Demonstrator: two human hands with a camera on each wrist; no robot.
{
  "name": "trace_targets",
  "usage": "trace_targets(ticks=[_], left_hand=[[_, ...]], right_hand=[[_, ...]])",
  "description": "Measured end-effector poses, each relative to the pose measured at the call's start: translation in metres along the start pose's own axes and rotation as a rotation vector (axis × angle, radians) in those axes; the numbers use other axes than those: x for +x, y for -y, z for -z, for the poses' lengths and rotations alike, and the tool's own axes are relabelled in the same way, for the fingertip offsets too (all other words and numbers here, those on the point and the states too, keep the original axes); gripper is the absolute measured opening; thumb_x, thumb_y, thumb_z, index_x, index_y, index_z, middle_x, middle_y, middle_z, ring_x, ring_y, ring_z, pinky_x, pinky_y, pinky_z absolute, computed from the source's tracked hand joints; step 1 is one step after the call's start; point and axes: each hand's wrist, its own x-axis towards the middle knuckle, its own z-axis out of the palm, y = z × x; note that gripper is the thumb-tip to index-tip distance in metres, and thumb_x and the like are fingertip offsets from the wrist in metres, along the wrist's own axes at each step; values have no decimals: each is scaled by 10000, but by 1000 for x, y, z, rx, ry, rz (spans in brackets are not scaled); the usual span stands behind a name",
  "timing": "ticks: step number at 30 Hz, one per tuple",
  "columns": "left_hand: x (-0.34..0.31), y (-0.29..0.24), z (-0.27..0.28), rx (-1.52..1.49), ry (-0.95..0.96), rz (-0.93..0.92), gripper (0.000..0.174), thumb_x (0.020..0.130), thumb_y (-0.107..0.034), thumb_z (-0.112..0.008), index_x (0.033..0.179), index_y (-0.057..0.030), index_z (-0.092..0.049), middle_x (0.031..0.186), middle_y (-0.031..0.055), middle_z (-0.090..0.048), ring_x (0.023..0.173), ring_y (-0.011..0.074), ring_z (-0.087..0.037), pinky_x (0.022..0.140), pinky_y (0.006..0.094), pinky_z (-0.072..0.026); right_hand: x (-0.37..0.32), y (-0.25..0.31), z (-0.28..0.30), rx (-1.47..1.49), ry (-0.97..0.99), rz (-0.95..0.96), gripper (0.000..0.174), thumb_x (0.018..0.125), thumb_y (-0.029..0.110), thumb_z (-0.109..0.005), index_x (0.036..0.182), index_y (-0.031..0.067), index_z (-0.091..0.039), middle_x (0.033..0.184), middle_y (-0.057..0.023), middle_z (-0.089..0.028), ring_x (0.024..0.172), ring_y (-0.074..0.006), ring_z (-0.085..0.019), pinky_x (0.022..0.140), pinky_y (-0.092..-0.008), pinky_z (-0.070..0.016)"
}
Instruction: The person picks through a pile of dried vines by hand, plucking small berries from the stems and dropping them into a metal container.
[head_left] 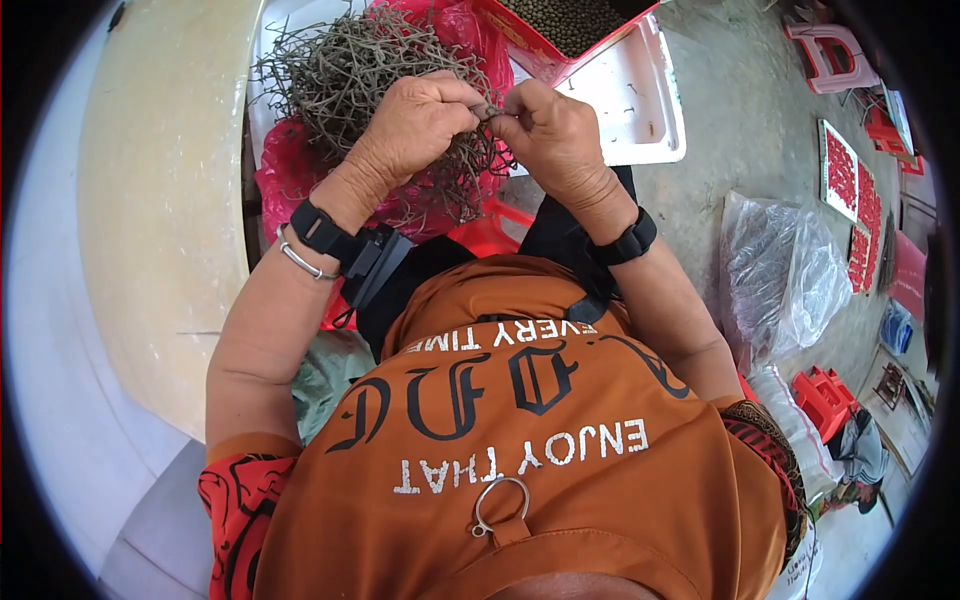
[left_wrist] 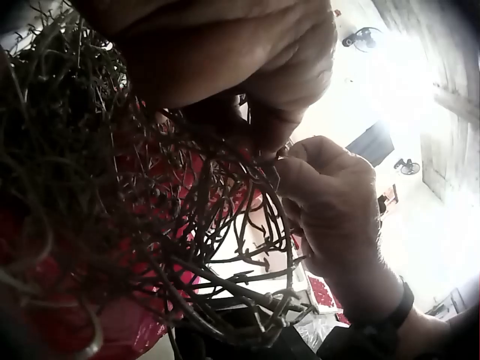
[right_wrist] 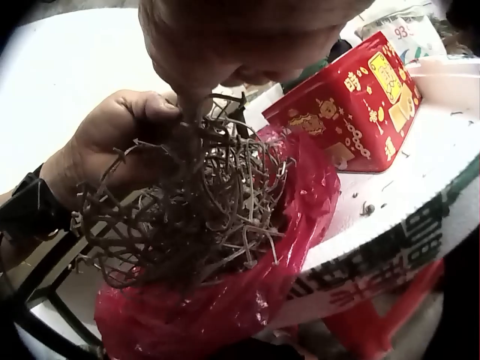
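Note:
A large tangle of dry, thin brown stems (head_left: 335, 85) lies on pink-red plastic (head_left: 285, 170). Above its right side, the left hand (head_left: 420, 125) pinches a small bunch of stems (head_left: 486, 111) between thumb and fingers. The right hand (head_left: 560, 135) pinches the other end of that bunch, its fingers curled and its fingertips close to the left ones. In the left wrist view the right hand (left_wrist: 330, 195) is beside the hanging stems (left_wrist: 247, 225). The right wrist view has the left hand (right_wrist: 112, 142) behind the stems (right_wrist: 225, 180); the exact pinch point is partly hidden there.
A red box (head_left: 560, 65) of small round dark grains stands on a white foam tray (head_left: 655, 100) with loose bits. A pale board (head_left: 160, 200) is at the left. Clear plastic (head_left: 775, 270) and red stools (head_left: 825, 400) are on the floor at the right.

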Motion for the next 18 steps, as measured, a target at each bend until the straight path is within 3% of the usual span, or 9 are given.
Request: trace_targets(ticks=[2,6,11,12,15,18], left_hand=[[0,3,-2,65,-14,-17,183,664,-85,-570,810,-13,-654,789,104,-608,738,221,-585,707,293,-463],[1,9,-5,137,-9,-69,188,649,-79,-564,802,-22,-657,783,111,-597,746,245,-575,705,316,-466],[0,16,-10,264,-7,-152,144,647,-96,-565,755,-52,-650,754,104,-563,759,266,-550,749,355,-447],[0,15,-9,266,-9,-151,144,647,-96,-565,755,-52,-650,754,104,-563,759,266,-550,749,355,-447],[-3,10,-11,641,-53,-385,102,663,-94,-610,730,-24,-578,731,77,-509,722,236,-519,809,346,-399],[-6,1,-19,744,-121,-436,154,660,-154,-611,771,-55,-571,721,72,-518,746,240,-517,833,385,-371]], right_hand=[[2,-3,0,-34,70,102,197,696,151,-691,810,63,-556,609,-84,-580,549,-239,-589,513,-324,-464],[3,-4,1,-80,203,96,219,684,184,-693,803,61,-556,616,-100,-581,577,-276,-591,522,-359,-465],[6,-4,4,-83,229,109,197,694,176,-674,803,60,-559,622,-105,-581,577,-276,-590,534,-363,-466],[7,-4,4,-91,250,95,171,702,158,-656,802,54,-564,629,-111,-584,584,-277,-592,541,-361,-469],[7,-6,4,-108,295,68,123,719,121,-620,799,42,-572,642,-123,-588,596,-280,-597,556,-356,-476],[5,-10,4,93,255,-63,87,722,72,-564,790,20,-578,671,-151,-599,624,-291,-607,580,-346,-484]])
